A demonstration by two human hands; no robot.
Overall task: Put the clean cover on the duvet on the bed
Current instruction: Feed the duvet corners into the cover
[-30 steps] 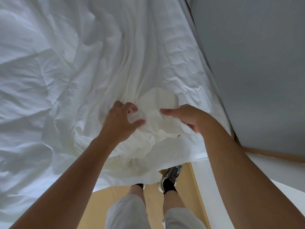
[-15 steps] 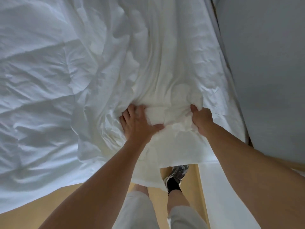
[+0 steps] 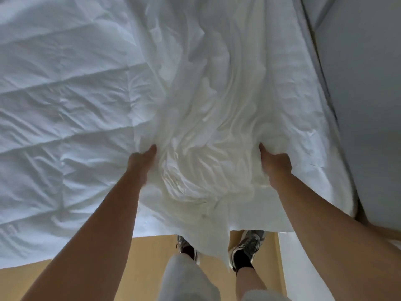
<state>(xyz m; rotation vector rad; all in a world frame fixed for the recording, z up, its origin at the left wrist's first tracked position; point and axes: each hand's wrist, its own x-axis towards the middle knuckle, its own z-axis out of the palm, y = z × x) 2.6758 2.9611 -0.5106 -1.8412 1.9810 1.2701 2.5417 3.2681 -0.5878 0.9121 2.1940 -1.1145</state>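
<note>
One duvet [image 3: 65, 94] lies spread flat across the left of the bed [image 3: 327, 118], its quilted seams showing, bare of any casing there. Just to its right, the left hand [image 3: 141, 159] has its fingers sunk out of sight in white cloth with only the thumb on top: a closed fist holding a bunch of the cover [image 3: 206, 127]. The single cover is rucked into long ridges running up the bed between the arms, and a loose tail of it hangs over the foot end towards the floor [image 3: 141, 253]. The right hand [image 3: 275, 165] grips the same way on the other side of the bunch, thumb up and fingers tucked under a fold, well apart from its partner. Whether either fist also has duvet inside the cloth, I cannot tell.

To my eye the step in hand is working the cover along the duvet, and it looks far from finished, since most of the quilting is uncovered. The next move probably calls for a firm hold by both hands and an even draw, so the cloth slides rather than knots.

Count: one duvet, one cover, two hands, two shoes [image 3: 247, 246] below, and a grey wall [image 3: 368, 83] at far right.
</note>
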